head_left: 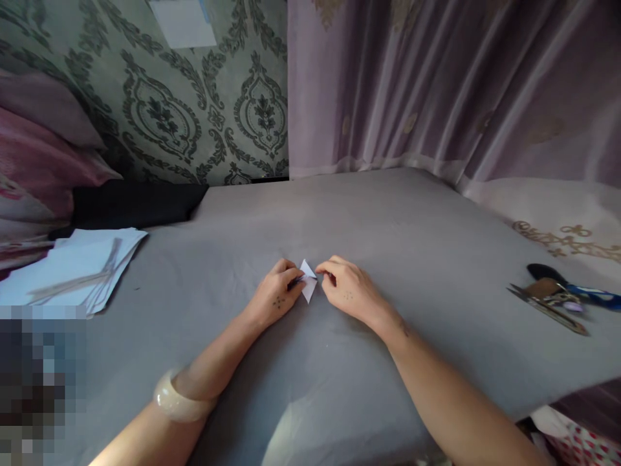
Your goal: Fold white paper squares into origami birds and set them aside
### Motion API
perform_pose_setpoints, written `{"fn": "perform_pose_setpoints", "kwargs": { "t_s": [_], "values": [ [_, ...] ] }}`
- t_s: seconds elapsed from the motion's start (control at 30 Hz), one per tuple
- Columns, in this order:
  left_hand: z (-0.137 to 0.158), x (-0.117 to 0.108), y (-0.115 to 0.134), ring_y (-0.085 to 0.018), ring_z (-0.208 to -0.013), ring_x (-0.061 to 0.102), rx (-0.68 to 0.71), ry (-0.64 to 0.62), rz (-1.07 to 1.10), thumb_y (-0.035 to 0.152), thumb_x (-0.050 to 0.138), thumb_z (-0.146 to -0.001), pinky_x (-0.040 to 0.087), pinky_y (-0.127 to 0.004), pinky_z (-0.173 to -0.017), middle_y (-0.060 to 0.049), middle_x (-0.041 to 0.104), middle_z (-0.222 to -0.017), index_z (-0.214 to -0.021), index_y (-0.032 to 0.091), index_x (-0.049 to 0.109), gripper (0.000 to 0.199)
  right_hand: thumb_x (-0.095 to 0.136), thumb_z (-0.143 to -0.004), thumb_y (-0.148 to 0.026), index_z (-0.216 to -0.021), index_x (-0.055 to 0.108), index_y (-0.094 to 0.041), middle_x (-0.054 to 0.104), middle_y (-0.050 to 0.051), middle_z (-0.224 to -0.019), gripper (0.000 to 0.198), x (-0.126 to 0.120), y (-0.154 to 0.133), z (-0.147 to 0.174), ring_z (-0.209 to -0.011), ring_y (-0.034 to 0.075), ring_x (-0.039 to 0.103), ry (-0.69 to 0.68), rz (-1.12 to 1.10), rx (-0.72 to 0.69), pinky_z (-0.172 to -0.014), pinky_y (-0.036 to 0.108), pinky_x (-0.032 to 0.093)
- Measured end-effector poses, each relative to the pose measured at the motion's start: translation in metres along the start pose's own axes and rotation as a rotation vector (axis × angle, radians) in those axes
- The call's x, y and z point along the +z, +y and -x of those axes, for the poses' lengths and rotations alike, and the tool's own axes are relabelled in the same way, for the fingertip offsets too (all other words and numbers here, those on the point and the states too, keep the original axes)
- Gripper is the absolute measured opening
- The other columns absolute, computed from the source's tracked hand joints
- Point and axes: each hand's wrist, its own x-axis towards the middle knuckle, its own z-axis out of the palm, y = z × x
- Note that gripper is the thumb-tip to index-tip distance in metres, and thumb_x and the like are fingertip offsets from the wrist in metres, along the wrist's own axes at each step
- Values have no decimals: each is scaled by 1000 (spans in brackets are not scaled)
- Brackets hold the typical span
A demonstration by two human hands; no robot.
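A small piece of folded white paper (309,292) with pointed corners stands just above the grey cloth, between my two hands. My left hand (279,292) is closed, its thumb and fingers pinching the left side of the paper. On the other side, my right hand (348,288) has its fingers curled into a pinch right at the paper's right tip. Whether that tip lies between the right fingertips is too small to make out. A pale bangle (182,401) circles my left forearm.
Grey cloth (363,220) covers the flat surface. White sheets (72,259) lie at left beside a black cloth (140,204). At far right are scissors (550,310) and a blue-handled tool (592,296). A patterned wall (208,97) and purple curtain (378,84) border the back.
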Motion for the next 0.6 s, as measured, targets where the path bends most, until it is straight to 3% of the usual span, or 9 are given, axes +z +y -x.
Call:
{"fn": "perform_pose_setpoints", "kwargs": {
  "t_s": [0.13,0.27,0.43,0.6],
  "values": [
    [-1,0,-3,-15,-82,57,106,-1,-87,25,49,-91,48,-27,-74,-6,58,-96,-91,19,67,19,50,-88,-19,-119,63,-25,60,4,-101,34,15,1,-4,-86,13,57,-15,-63,-56,-77,24,42],
    [-2,-1,-6,-19,-90,57,248,-21,-152,24,42,-96,49,-31,-79,-8,65,-96,-100,20,67,26,54,-89,-24,-110,69,-27,60,4,-93,26,24,7,-8,-84,14,58,-41,-50,-45,-75,24,42],
    [-5,-1,-8,-18,-89,59,228,50,-93,22,43,-95,49,-30,-80,-7,66,-95,-97,20,69,25,59,-87,-28,-93,75,-25,63,1,-85,17,24,12,-18,-74,12,58,-1,-129,15,-67,24,41],
    [-11,-1,-9,-19,-89,56,196,164,-70,25,47,-94,48,-32,-81,-7,64,-93,-95,21,71,24,58,-88,-26,-91,76,-27,62,1,-85,17,18,16,-29,-75,13,58,15,-79,-113,-68,24,40]
  ]
}}
